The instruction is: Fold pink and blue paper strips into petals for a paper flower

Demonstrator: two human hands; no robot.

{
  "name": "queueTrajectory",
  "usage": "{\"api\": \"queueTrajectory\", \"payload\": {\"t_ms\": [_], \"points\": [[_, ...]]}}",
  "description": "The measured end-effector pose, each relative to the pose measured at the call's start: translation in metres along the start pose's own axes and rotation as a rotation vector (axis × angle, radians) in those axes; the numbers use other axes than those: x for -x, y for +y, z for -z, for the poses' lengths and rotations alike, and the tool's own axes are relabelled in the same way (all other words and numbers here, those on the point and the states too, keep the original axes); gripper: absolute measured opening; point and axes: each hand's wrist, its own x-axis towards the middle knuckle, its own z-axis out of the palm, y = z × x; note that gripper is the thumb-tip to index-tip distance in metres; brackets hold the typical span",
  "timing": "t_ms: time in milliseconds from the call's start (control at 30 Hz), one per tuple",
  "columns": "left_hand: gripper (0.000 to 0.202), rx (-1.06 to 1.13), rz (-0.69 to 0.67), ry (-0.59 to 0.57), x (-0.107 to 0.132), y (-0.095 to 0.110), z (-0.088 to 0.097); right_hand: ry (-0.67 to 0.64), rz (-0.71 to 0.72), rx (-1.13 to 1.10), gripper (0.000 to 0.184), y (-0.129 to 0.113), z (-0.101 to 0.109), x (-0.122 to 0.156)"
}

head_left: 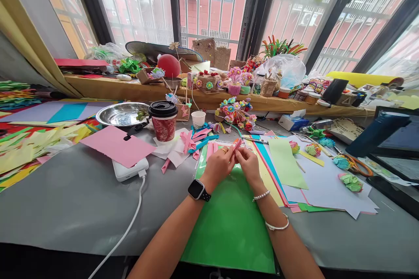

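Note:
My left hand (220, 163) and my right hand (248, 162) meet above a green paper sheet (229, 226) on the grey table. Both pinch a small pink paper piece (237, 144) between their fingertips. The left wrist wears a black smartwatch (197, 190); the right wrist has a bead bracelet and a bangle. Pink folded strips (194, 137) lie just beyond the hands.
A stack of coloured sheets (294, 174) spreads to the right with folded paper flowers (350, 182). A red coffee cup (163, 121), steel bowl (121, 113), pink sheet (116, 144) and white power bank (130, 168) with cable sit left. Craft clutter fills the window ledge. A dark tablet (389, 139) stands far right.

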Motion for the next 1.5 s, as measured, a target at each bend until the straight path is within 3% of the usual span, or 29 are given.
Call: {"api": "queueTrajectory", "payload": {"t_ms": [67,167,233,567,900,1100,1300,1500], "points": [[0.028,0.044,0.072,0.054,-0.002,-0.008,0.006,0.027,-0.017,0.012,0.024,0.0,0.001,-0.001],[0.026,0.011,0.307,0.161,-0.005,-0.025,0.014,0.088,-0.04,0.032,0.027,0.001,0.004,-0.003],[0.022,-0.048,0.421,0.163,-0.005,-0.034,0.017,0.108,-0.043,0.039,0.028,0.002,0.005,-0.004],[0.036,-0.208,0.481,-0.102,0.0,-0.038,0.004,0.072,-0.025,0.099,0.028,0.002,0.004,-0.003],[0.029,-0.332,0.366,-0.075,0.003,-0.039,-0.001,0.049,0.003,0.125,0.029,0.003,0.003,-0.002],[0.025,-0.071,0.409,-0.014,-0.002,-0.035,0.005,0.025,-0.042,-0.02,0.026,0.001,0.003,-0.003],[0.033,0.156,0.164,0.129,-0.005,-0.025,0.004,-0.077,-0.146,-0.298,0.022,-0.004,0.003,-0.003],[0.04,0.265,-0.03,0.103,-0.004,-0.022,-0.001,-0.091,-0.226,-0.418,0.021,-0.005,0.003,-0.004]]}}
